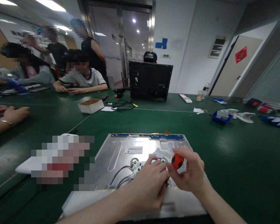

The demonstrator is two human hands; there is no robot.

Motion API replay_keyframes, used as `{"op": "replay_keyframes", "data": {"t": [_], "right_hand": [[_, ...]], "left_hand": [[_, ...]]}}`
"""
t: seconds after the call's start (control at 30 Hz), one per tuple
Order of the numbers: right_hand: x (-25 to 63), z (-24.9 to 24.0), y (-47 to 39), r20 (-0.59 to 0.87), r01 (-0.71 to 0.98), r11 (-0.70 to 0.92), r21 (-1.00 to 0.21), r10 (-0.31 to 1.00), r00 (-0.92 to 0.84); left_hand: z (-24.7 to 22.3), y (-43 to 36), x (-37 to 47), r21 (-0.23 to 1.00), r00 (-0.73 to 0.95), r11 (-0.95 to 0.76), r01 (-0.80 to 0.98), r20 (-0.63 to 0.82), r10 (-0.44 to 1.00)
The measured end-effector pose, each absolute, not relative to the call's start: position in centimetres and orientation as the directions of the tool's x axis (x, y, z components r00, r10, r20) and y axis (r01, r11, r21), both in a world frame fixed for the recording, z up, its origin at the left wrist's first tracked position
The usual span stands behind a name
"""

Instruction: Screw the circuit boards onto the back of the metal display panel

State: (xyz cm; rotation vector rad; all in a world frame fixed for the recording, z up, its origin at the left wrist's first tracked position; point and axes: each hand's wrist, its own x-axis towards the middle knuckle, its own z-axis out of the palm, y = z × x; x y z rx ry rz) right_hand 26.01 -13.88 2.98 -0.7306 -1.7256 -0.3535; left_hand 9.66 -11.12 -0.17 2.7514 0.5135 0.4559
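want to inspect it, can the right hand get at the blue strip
Probably yes: the blue strip lies beyond the right hand, at the far edge of the panel, with nothing seen blocking the way, though that hand holds the orange handle.

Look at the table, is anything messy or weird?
A bit messy: a crumpled white scrap lies loose on the green table, and a black cable sprawls in loops beside the open box. The metal panel's circuit board is uncovered, but I can't see damage or spills.
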Motion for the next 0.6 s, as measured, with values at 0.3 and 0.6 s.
{"op": "replay_keyframes", "data": {"t": [0.3,0.6], "right_hand": [[26.44,2.84,-14.06,0.923,0.557,0.802,-0.216,0.354,-0.152],[26.32,2.33,-13.93,0.94,0.583,0.783,-0.215,0.328,-0.094]], "left_hand": [[0.24,-11.36,9.57,0.332,0.883,-0.889,0.314,0.241,0.402],[0.11,-11.28,9.49,0.329,0.887,-0.894,0.305,0.243,0.392]]}}
